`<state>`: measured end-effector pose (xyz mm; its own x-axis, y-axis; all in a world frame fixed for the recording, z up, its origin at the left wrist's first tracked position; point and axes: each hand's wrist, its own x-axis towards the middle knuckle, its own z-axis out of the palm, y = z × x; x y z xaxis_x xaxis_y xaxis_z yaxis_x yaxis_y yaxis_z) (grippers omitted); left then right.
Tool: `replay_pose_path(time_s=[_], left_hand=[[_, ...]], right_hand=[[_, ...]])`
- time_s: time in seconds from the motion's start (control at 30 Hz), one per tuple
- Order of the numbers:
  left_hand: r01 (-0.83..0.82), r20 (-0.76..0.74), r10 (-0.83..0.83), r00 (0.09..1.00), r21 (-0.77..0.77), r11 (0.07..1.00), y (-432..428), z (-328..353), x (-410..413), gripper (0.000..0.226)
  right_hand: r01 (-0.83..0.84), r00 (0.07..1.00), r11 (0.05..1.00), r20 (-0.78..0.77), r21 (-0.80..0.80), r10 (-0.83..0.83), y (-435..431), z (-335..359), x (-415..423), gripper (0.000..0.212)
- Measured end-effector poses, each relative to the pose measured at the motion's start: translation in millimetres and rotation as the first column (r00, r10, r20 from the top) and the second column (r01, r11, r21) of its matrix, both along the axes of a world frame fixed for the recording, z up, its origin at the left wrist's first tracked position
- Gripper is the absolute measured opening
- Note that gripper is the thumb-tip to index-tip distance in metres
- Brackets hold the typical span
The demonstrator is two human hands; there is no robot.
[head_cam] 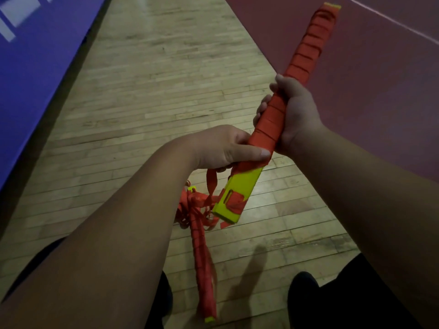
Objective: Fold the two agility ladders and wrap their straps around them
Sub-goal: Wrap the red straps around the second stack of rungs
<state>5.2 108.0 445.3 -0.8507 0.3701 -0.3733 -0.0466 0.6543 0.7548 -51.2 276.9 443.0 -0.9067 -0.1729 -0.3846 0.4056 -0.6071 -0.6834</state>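
Note:
I hold a folded agility ladder, a stack of yellow-green rungs wound in orange strap, slanting from lower centre up to the top right. My right hand grips its middle. Just below, my left hand grips the bundle with the thumb lying across the strap. The ladder's bare yellow-green end sticks out beneath my left hand, and a loose orange strap hangs from it. A second ladder, also wound in orange, lies on the floor between my feet with loose strap bunched at its far end.
The wooden plank floor runs ahead. A blue mat borders it on the left and a dark red court surface with a white line on the right. My dark shoes stand at the bottom edge.

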Motion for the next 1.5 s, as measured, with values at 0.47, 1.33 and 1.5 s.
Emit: replay_pose_path(time_s=[0.47, 1.33, 1.5], left_hand=[[0.040, -0.126, -0.135, 0.983, -0.569, 0.822, 16, -13, -2, 0.063], [-0.100, -0.064, 0.087, 0.994, -0.226, 0.969, 12, -3, 0, 0.060], [-0.133, -0.113, 0.110, 0.987, -0.218, 0.967, 22, -7, 1, 0.056]], right_hand=[[0.241, 0.970, 0.850, -0.086, 0.469, -0.227, -11, -22, -2, 0.032], [0.092, 0.990, 0.947, -0.126, 0.308, -0.055, -10, -4, 4, 0.033], [0.168, 0.983, 0.910, -0.129, 0.379, -0.127, -7, -8, 0, 0.032]])
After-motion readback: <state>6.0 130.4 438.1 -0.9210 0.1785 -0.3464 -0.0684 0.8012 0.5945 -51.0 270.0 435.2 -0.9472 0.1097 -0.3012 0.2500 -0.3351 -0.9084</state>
